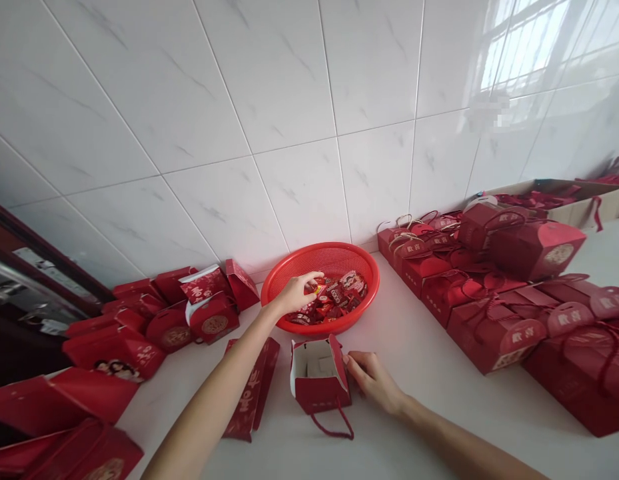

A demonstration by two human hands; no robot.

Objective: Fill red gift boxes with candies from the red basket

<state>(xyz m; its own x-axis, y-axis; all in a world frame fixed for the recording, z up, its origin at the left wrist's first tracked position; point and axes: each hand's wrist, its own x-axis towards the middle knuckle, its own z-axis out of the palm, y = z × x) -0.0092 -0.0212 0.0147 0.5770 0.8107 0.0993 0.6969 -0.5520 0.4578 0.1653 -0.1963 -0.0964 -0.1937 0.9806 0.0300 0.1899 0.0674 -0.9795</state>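
My left hand (300, 291) reaches into a red plastic basket (372, 277), its bent fingers apart over small wrapped candies (334, 293). A red and yellow wrapper lies close by its fingertips, and I see no firm grip on it. In front of the basket stands a red gift box (322, 395), its top open and its pale inside showing. A dark red cord handle (334, 435) hangs from its near side. My right hand (368, 377) is closed, pinching this box's right edge with thumb and fingers. Left of the box lies a folded red carton (249, 393), partly behind my left forearm.
Several red boxes (129, 343) with raised lids crowd the left side. Rows of closed red boxes with cord handles (494, 330) fill the right. Farther right, a cardboard box (579, 212) holds red ribbons. A tiled wall (299, 180) bounds the white table (409, 340).
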